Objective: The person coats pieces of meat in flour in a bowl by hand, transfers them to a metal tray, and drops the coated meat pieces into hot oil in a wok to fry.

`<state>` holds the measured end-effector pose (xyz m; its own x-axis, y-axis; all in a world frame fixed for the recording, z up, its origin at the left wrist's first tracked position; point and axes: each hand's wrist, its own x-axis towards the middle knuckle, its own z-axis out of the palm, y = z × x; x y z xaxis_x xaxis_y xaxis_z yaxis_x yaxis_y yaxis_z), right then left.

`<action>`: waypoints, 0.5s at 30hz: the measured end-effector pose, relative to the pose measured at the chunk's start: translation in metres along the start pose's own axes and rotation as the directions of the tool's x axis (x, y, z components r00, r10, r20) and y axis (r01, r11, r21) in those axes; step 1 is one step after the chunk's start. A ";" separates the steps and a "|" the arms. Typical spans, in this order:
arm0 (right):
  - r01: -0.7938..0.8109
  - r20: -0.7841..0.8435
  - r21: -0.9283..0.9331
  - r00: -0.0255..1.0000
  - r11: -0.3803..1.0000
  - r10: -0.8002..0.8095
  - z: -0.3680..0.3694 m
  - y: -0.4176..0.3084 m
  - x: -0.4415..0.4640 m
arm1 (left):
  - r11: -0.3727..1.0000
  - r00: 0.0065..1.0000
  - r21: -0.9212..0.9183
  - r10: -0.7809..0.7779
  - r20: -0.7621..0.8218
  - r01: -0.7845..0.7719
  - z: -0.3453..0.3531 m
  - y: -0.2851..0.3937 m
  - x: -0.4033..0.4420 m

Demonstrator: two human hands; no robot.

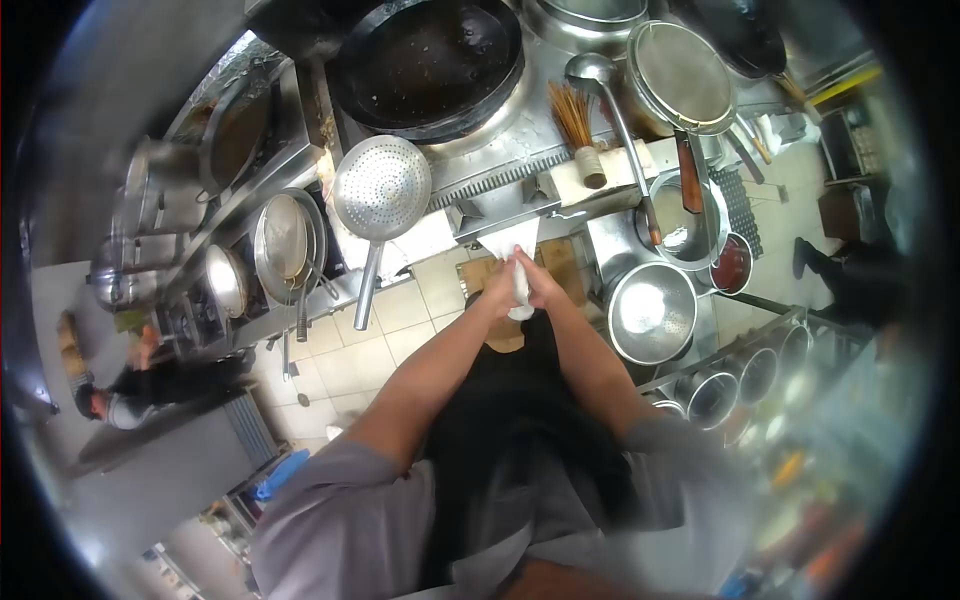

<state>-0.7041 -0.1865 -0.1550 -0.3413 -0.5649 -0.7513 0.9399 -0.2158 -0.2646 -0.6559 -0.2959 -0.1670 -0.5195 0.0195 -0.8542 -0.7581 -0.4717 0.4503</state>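
Observation:
A white cloth [511,241] is bunched between my two hands in front of my black apron, near the stove's front edge. My left hand [496,290] is closed around its left side. From the right, my right hand [541,282] grips the same cloth, close against the left one. One part of the cloth spreads out beyond my fingers, and a small end hangs below them. Ahead on the stove sits a large dark wok [430,70]. A perforated metal skimmer [383,188] lies to the left of my hands, its handle pointing toward me.
A bamboo brush [574,125], a ladle [622,130] and a round strainer [682,80] lie to the right of the wok. A metal colander [652,312] stands right of my hands. Several pans and strainers sit at left. Another person [150,390] is at far left, and dark-clothed legs [850,270] show at right.

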 end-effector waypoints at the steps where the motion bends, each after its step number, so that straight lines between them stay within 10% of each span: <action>1: 0.014 -0.009 -0.002 1.000 1.000 -0.015 0.007 -0.012 -0.015 | 0.998 0.998 -0.049 -0.032 0.053 0.035 0.001 -0.003 0.014; 5: -0.109 0.135 -0.072 0.984 0.991 0.118 0.032 -0.048 -0.025 | 0.983 0.952 0.142 0.154 -0.266 -0.120 0.052 0.057 -0.051; 7: 0.174 -0.026 -0.360 0.980 0.917 -0.196 0.053 -0.043 -0.015 | 0.970 0.916 0.075 0.241 -0.321 -0.229 0.039 0.052 -0.011; 9: 0.262 -0.091 -0.259 0.952 0.930 -0.293 0.057 -0.032 0.017 | 0.900 0.883 0.406 0.315 -0.349 -0.160 0.037 0.081 -0.017; 11: 0.195 -0.533 -0.545 0.670 0.816 -0.516 0.084 -0.042 0.006 | 0.895 0.905 0.385 0.338 -0.257 -0.225 0.028 0.088 0.007; 15: 0.132 -0.651 -0.680 0.344 0.721 -0.677 0.089 -0.019 -0.002 | 0.994 0.995 0.043 0.099 -0.005 -0.099 0.034 0.089 -0.048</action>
<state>-0.7222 -0.2524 -0.0942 -0.7451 0.4701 -0.4731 0.6414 0.3108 -0.7014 -0.7115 -0.3089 -0.0776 -0.5903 -0.0314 -0.8066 -0.7193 -0.4329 0.5433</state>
